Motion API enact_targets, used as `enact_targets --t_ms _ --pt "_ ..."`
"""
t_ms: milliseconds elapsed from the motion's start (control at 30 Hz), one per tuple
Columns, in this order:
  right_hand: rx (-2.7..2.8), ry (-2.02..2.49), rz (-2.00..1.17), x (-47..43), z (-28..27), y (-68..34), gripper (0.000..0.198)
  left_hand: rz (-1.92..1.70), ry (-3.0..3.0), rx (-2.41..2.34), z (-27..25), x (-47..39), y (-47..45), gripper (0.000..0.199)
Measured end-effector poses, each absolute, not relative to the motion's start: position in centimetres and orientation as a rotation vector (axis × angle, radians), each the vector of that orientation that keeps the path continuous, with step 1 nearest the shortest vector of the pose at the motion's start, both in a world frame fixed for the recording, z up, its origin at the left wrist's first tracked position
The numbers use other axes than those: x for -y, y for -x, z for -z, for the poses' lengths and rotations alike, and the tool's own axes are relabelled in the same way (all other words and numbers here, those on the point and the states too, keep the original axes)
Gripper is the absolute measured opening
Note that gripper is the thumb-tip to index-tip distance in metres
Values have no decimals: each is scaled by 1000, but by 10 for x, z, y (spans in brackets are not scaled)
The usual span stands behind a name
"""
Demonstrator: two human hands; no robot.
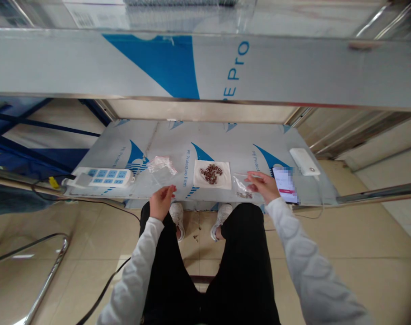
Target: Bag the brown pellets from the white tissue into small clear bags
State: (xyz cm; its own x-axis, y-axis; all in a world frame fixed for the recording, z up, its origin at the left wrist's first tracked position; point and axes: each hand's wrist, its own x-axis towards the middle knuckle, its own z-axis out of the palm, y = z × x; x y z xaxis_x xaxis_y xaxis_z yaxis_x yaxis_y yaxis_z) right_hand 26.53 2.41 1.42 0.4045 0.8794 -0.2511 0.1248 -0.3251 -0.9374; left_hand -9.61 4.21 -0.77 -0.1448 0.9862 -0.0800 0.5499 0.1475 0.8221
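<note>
A small clear plastic bag (pixel 241 183) is at the fingertips of my right hand (pixel 264 186), which is closed on its edge. Several small metal pieces (pixel 244 195) show at the bag's lower end, close to the shelf's front edge. My left hand (pixel 161 202) is held at that edge with its fingers curled together; whether anything is in them is hidden. Just beyond it lies a loose pile of clear plastic bags (pixel 161 167) with pinkish edges. Between my hands, a heap of small brown metal pieces (pixel 211 173) rests on a white square sheet (pixel 224 183).
A white power strip (pixel 105 177) lies at the left of the film-covered shelf (pixel 171 140). On the right are a phone (pixel 284 183) and a white box-shaped device (pixel 304 161) with a cable. An upper shelf (pixel 141 67) crosses above. A few small pieces (pixel 196 238) lie on the floor.
</note>
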Motion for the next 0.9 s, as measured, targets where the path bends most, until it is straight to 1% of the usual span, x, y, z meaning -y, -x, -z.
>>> enact_targets --t_ms 67,167,233,300,400,467,600,767,900 --pt "864 1805 -914 -47 1 -287 47 -844 -1471 -1947 14 -60 113 38" --pt "850 1890 -735 -71 13 -307 42 -797 -1513 -2105 16 -82 120 37" --pt "846 1929 -590 -76 16 -312 45 -730 -1560 -2142 15 -94 113 39" --pt "877 1955 -450 -71 16 -308 52 -642 -1572 -2178 14 -106 102 40" --pt "1051 1939 -314 -46 16 -288 57 -481 -1505 -2253 17 -125 85 50" --pt "1164 1869 -319 -22 17 -269 56 -374 -1459 -2277 19 -137 79 51" --pt "1188 1765 -459 21 20 -231 49 -271 -1466 -2254 23 -143 80 46" --pt "1221 1714 -611 42 19 -198 35 -285 -1518 -2224 26 -132 90 34" --pt "1283 1649 -685 45 12 -175 31 -354 -1534 -2235 17 -123 95 25"
